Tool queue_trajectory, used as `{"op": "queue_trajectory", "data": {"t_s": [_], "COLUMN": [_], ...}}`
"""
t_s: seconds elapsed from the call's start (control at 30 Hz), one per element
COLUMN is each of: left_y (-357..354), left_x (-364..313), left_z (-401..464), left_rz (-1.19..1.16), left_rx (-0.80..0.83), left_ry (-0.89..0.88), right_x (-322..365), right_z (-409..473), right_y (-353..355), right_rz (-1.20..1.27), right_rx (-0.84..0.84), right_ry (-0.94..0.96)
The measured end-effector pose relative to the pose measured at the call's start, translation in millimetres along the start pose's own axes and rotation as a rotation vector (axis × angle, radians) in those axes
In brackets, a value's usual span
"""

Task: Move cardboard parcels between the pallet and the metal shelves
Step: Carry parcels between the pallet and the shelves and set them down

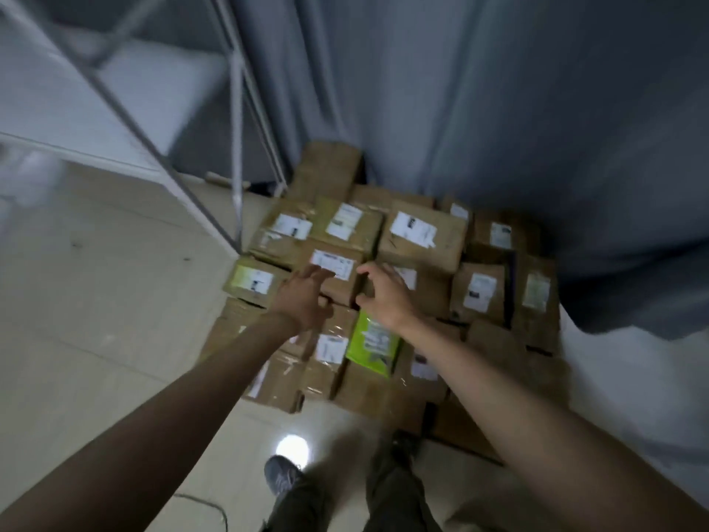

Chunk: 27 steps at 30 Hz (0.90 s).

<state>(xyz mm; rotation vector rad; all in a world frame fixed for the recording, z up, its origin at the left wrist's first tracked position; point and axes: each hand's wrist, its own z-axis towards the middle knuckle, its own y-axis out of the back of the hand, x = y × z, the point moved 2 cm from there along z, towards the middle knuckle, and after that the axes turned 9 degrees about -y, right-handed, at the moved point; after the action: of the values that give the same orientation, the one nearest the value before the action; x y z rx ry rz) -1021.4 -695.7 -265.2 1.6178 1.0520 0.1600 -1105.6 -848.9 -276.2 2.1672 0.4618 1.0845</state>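
Note:
Several brown cardboard parcels with white labels lie heaped on the floor ahead of me; whatever they rest on is hidden beneath them. One small parcel (337, 276) with a white label sits on top near the middle. My left hand (303, 297) reaches over its left side, fingers spread, fingertips at its label. Spread over its right edge is my right hand (387, 297), holding nothing. Neither hand has closed on it. A bright green packet (371, 345) lies just below my right wrist. The metal shelves (161, 120) stand at upper left.
A grey curtain (498, 109) hangs behind and right of the pile. Pale tiled floor (96, 301) spreads to the left. My legs and a grey shoe (282, 476) stand at the pile's near edge. A thin cable (215, 506) lies on the floor by my foot.

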Motion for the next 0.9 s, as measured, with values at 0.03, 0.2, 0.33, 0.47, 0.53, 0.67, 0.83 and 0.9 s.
{"op": "queue_trajectory", "data": {"t_s": [0.03,0.2,0.33,0.47,0.53,0.67,0.83,0.9], "left_y": [22,126,192,244,266,301,341,361], "left_x": [20,127,207,276,305,351,396,414], "left_z": [-18,-119,-206,-283,-312,-347,-349,-341], "left_rz": [0.019,0.035,0.047,0.056,0.051,0.033,0.012,0.032], "left_rx": [-0.024,-0.17,-0.311,-0.413,-0.461,-0.529,-0.569,-0.564], "left_ry": [0.015,0.106,0.206,0.316,0.36,0.414,0.379,0.364], "right_x": [31,186,304,405,449,524,588,612], "right_z": [-2,-19,-38,-56,-62,-67,-55,-41], "right_y": [-7,-49,-87,-115,-123,-133,-147,-151], "right_rz": [-0.013,-0.076,-0.139,-0.242,-0.307,-0.38,-0.422,-0.422], "right_rx": [-0.002,0.022,0.057,0.073,0.074,0.057,0.029,0.024], "right_ry": [0.039,0.241,0.387,0.471,0.504,0.581,0.622,0.624]}}
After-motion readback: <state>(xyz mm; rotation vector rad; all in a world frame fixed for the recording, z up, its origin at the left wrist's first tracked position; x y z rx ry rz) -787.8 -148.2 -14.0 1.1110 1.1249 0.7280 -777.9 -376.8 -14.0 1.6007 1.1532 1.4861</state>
